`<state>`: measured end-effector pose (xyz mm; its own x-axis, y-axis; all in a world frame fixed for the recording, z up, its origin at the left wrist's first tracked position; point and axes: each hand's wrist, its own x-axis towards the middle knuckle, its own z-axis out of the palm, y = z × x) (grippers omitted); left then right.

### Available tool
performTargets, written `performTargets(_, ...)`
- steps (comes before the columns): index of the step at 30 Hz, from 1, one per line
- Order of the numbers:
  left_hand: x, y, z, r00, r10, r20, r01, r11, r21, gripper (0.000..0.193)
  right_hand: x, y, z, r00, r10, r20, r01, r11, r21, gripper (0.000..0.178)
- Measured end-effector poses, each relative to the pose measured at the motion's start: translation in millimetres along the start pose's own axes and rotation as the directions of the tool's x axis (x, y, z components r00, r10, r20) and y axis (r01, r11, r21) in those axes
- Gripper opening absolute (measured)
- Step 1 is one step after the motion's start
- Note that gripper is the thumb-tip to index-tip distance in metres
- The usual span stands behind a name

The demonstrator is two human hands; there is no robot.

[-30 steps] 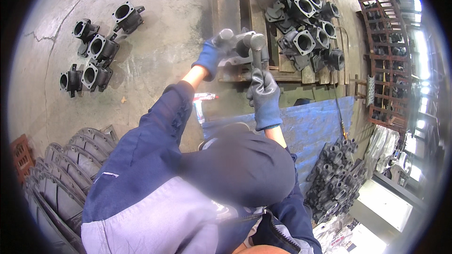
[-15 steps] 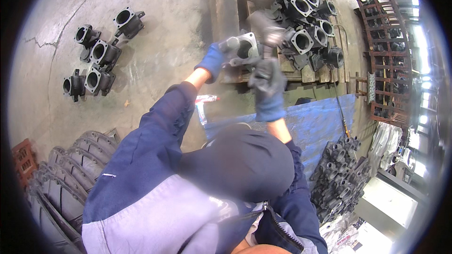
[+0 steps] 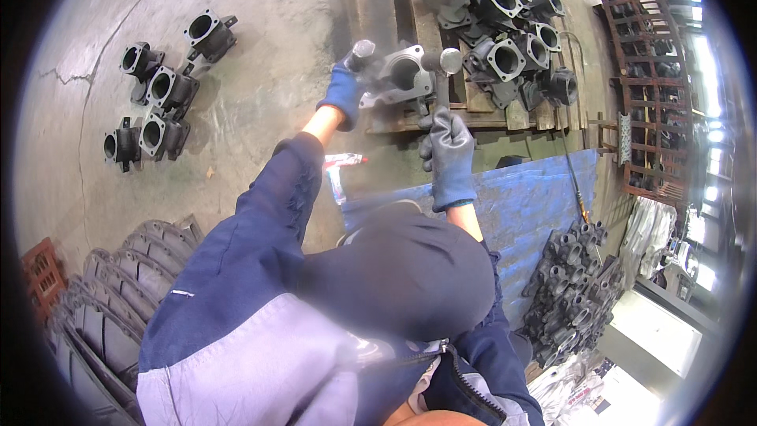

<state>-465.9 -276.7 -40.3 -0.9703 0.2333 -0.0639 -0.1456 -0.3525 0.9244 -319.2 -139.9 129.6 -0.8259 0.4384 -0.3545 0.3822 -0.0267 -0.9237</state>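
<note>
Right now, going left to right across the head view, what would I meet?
Red crate, floor castings, left hand, casting between the hands, right hand, rusty rack.

Lighting gen. bright, w/ strongest glare at far R: window strip blown out, white panel nearly so. Soft shadows by castings on floor. Fisheye dist. bends R side; corners black. Dark cloth, lower ctr., blurry; R hand fairly sharp.
</note>
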Motion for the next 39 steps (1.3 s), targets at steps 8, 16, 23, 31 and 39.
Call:
performTargets(8, -5, 13, 11, 0.995, -0.080, -0.056, 0.079, 0.997, -0.006, 0.018, -11, -70, 26, 0.960, -0.262, 0.100, 0.259, 0.965, 0.038, 0.015)
performTargets(16, -7, 20, 14, 0.988, -0.134, -0.073, 0.135, 0.991, 0.016, 0.026, 24, -49, 42, 0.859, -0.465, 0.214, 0.512, 0.797, -0.321, 0.022)
performTargets(23, 5, -1, -20, 0.992, -0.001, -0.128, 0.002, 1.000, 0.001, 0.021, 19, -8, 24, 0.995, 0.002, 0.098, -0.006, 0.999, 0.042, 0.021)
performTargets(31, -6, 11, 1, 0.997, -0.066, -0.038, 0.068, 0.996, 0.061, 0.018, 7, -16, 15, 0.998, -0.018, 0.062, 0.025, 0.994, -0.103, 0.039)
performTargets(39, -10, 18, 10, 0.992, -0.118, 0.040, 0.117, 0.993, 0.021, 0.024, -7, -69, 39, 0.872, -0.468, 0.142, 0.479, 0.877, -0.051, 0.028)
